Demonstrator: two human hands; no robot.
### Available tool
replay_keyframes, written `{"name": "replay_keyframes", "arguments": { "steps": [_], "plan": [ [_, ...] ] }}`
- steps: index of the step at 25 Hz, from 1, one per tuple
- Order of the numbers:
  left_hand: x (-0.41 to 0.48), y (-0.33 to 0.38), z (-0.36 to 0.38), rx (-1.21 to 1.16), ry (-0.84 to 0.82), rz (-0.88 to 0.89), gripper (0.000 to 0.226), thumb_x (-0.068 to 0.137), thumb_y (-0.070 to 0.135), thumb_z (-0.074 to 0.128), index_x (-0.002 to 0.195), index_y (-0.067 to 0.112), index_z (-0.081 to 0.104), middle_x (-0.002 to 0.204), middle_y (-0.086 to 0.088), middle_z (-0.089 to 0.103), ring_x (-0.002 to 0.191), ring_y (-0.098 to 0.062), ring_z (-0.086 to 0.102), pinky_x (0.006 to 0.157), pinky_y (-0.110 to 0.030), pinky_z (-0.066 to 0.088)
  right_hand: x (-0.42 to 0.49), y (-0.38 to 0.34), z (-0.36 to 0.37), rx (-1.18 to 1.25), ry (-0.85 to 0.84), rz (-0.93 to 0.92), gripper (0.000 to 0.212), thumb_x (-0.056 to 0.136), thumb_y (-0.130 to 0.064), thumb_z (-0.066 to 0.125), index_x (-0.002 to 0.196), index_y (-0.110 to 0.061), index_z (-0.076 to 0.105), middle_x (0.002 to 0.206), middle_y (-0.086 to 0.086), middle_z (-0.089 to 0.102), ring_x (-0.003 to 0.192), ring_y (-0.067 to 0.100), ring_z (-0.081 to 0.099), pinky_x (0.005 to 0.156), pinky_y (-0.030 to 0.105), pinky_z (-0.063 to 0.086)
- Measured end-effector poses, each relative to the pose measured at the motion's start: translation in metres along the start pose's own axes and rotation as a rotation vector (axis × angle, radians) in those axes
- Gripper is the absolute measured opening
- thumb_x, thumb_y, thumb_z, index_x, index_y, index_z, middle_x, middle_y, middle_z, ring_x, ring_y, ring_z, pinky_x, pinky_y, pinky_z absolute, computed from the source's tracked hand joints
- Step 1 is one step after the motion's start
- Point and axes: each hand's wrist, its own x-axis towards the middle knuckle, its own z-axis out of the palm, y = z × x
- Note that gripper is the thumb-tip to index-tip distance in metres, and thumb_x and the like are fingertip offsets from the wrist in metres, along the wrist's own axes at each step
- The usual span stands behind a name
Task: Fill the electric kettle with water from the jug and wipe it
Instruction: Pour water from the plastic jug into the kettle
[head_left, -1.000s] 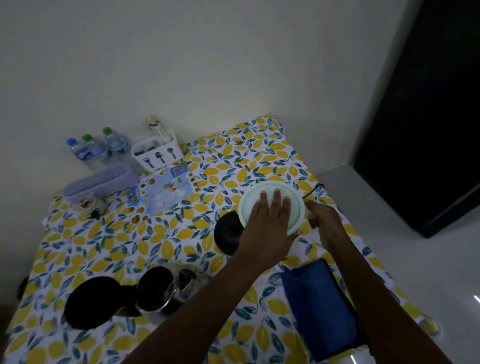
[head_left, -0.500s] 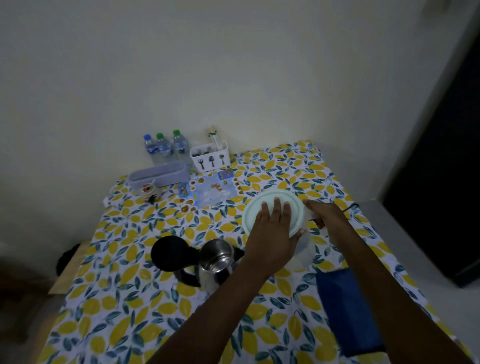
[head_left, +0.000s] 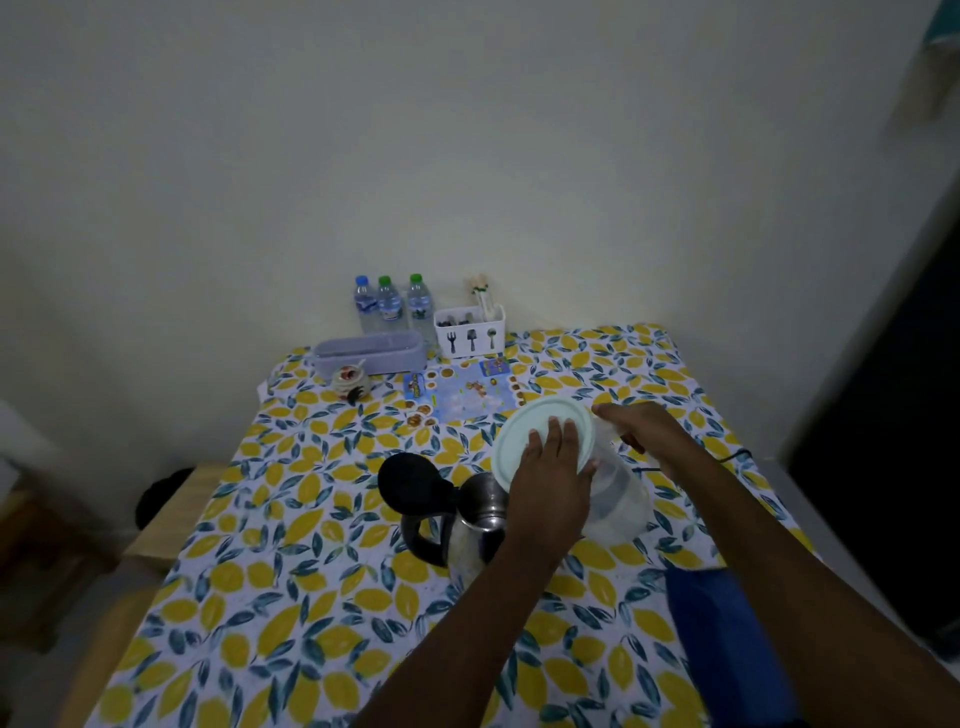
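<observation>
The clear jug (head_left: 621, 493) is tilted toward the electric kettle (head_left: 480, 512), its pale green lid (head_left: 524, 431) facing up at me and its lip just over the kettle's open steel mouth. My left hand (head_left: 553, 480) lies flat and open on the lid, fingers spread, pressing it down. My right hand (head_left: 649, 434) is at the jug's far side where the handle is; it looks closed around the handle, though I cannot see the grip clearly. The kettle stands near the middle of the lemon-print tablecloth (head_left: 291, 571), its black lid (head_left: 410, 480) flipped open to the left. A folded blue cloth (head_left: 727, 649) lies near my right forearm. At the wall stand three water bottles (head_left: 389, 306) beside a white cutlery holder (head_left: 470, 332).
</observation>
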Motion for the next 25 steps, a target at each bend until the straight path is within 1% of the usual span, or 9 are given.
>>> {"name": "replay_keyframes", "arguments": {
  "steps": [2,4,8,14,16,21,23,24,25],
  "plan": [
    [0.0,-0.003,-0.002,-0.073,-0.041,-0.043,0.096,0.075,0.064,-0.005,0.148,0.008,0.023,0.157,-0.015,0.023,0.143,-0.038,0.019,0.116,-0.047,0.023,0.004,-0.007,0.004,-0.06,-0.007,-0.003,0.047,0.078,-0.044,0.071,0.054,-0.009,0.05,0.033,-0.006,0.037,0.035,0.012,0.037,0.052,0.028,0.033],
    [0.001,-0.006,-0.001,-0.111,-0.021,-0.078,0.098,0.072,0.064,-0.006,0.148,0.009,0.021,0.157,-0.014,0.021,0.144,-0.036,0.016,0.117,-0.045,0.02,0.007,-0.014,0.007,-0.098,-0.023,-0.021,0.047,0.078,-0.044,0.071,0.054,-0.009,0.05,0.034,-0.005,0.035,0.033,0.012,0.034,0.05,0.027,0.031],
    [0.003,-0.01,0.003,-0.133,0.034,-0.105,0.094,0.076,0.063,-0.004,0.147,0.008,0.024,0.156,-0.014,0.025,0.143,-0.037,0.021,0.115,-0.046,0.025,0.01,-0.021,0.011,-0.169,-0.032,-0.044,0.043,0.078,-0.045,0.07,0.056,-0.012,0.053,0.04,-0.001,0.037,0.035,0.013,0.031,0.049,0.026,0.029],
    [0.004,-0.014,0.005,-0.187,0.049,-0.149,0.096,0.073,0.065,-0.003,0.148,0.012,0.025,0.157,-0.009,0.024,0.144,-0.032,0.019,0.114,-0.044,0.027,0.016,-0.023,0.016,-0.193,-0.049,-0.064,0.04,0.076,-0.042,0.07,0.052,-0.015,0.053,0.034,-0.008,0.039,0.033,0.01,0.033,0.05,0.027,0.03],
    [0.005,-0.014,0.005,-0.213,0.045,-0.171,0.099,0.07,0.066,-0.004,0.148,0.013,0.024,0.158,-0.007,0.024,0.145,-0.029,0.018,0.113,-0.043,0.028,0.019,-0.024,0.016,-0.208,-0.041,-0.072,0.039,0.074,-0.043,0.071,0.052,-0.015,0.054,0.037,-0.007,0.041,0.036,0.011,0.035,0.052,0.028,0.032],
    [0.004,-0.014,0.008,-0.222,0.065,-0.181,0.101,0.068,0.068,-0.007,0.148,0.013,0.023,0.157,-0.006,0.025,0.145,-0.026,0.019,0.109,-0.043,0.034,0.02,-0.028,0.019,-0.266,-0.035,-0.063,0.045,0.078,-0.043,0.07,0.049,-0.015,0.049,0.046,0.0,0.044,0.041,0.014,0.038,0.051,0.027,0.031],
    [0.004,-0.016,0.012,-0.219,0.08,-0.188,0.104,0.068,0.071,-0.01,0.147,0.013,0.025,0.157,-0.006,0.026,0.144,-0.027,0.021,0.108,-0.042,0.037,0.02,-0.029,0.02,-0.292,-0.045,-0.053,0.044,0.077,-0.046,0.069,0.055,-0.011,0.052,0.05,0.003,0.044,0.041,0.013,0.039,0.049,0.026,0.031],
    [0.003,-0.016,0.014,-0.21,0.097,-0.189,0.106,0.069,0.073,-0.012,0.147,0.012,0.026,0.156,-0.007,0.028,0.144,-0.028,0.023,0.108,-0.043,0.038,0.019,-0.031,0.019,-0.312,-0.066,-0.045,0.047,0.074,-0.05,0.068,0.06,-0.007,0.055,0.053,0.004,0.044,0.04,0.013,0.039,0.047,0.025,0.032],
    [0.003,-0.017,0.016,-0.194,0.118,-0.189,0.107,0.071,0.074,-0.014,0.146,0.01,0.029,0.155,-0.009,0.031,0.143,-0.03,0.026,0.106,-0.044,0.04,0.019,-0.031,0.019,-0.334,-0.088,-0.056,0.056,0.068,-0.057,0.065,0.067,-0.001,0.06,0.055,0.005,0.044,0.038,0.011,0.039,0.045,0.023,0.032]
  ]
}}
